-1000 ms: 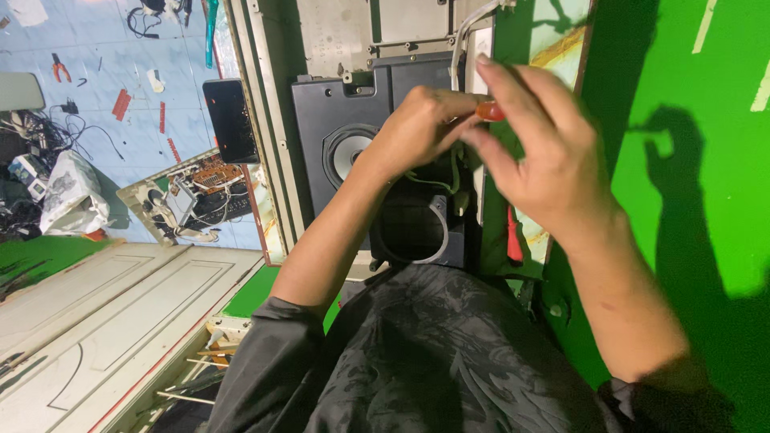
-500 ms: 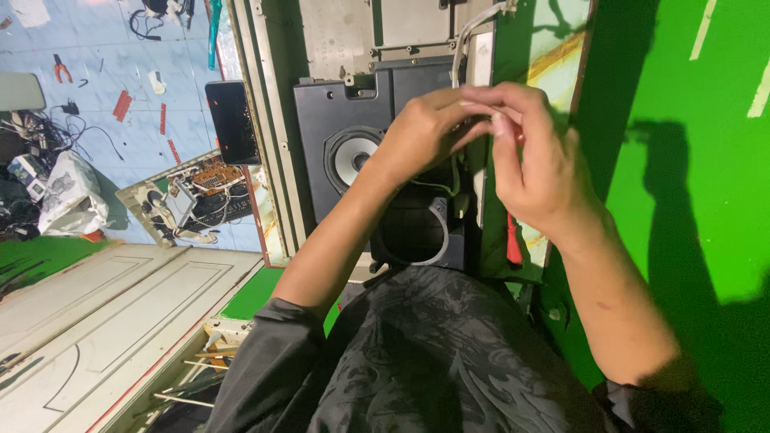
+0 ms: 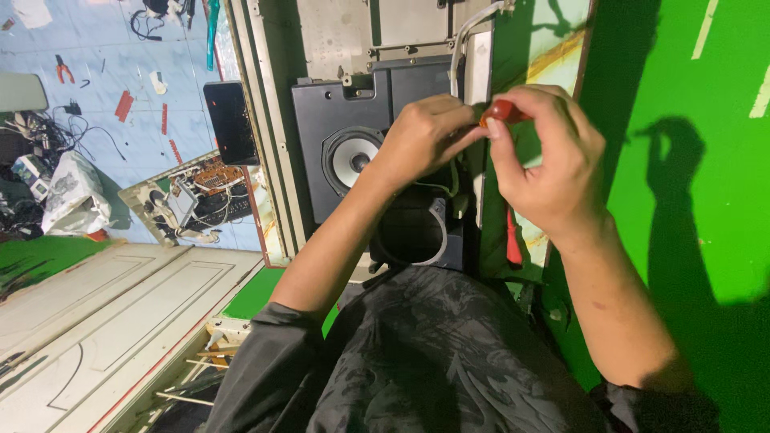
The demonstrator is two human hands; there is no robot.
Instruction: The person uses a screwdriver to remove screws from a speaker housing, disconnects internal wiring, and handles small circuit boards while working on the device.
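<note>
— Red-handled tool (image 3: 503, 111), location and grip?

— Head view, the only one. Its rounded red end sits pinched between the thumb and fingertips of the right hand (image 3: 548, 164), raised in front of the upper right corner of the black speaker box (image 3: 353, 128). The shaft is hidden, so I cannot tell what kind of tool it is.

— Left hand?

— The left hand (image 3: 421, 136) is curled into a narrow pinch, fingertips touching the tool just beside the right thumb. Whether it holds something small of its own I cannot tell.

— The speaker box itself?

— It stands against a pale metal panel (image 3: 345, 32), with a silver-coned driver (image 3: 353, 156) showing left of the left wrist and a round open port (image 3: 413, 232) below it. A grey cable (image 3: 461, 40) runs down the box's right edge.

— Surroundings?

— A green wall (image 3: 690, 200) to the right carries the shadow of the hands. A second red tool (image 3: 513, 236) hangs beside the box, under the right wrist. A dark phone (image 3: 231, 122) leans on the frame to the left. Beyond it lies an opened circuit chassis (image 3: 200, 200) on the blue floor (image 3: 120, 48), and a white door panel (image 3: 104, 321) lies lower left.
</note>
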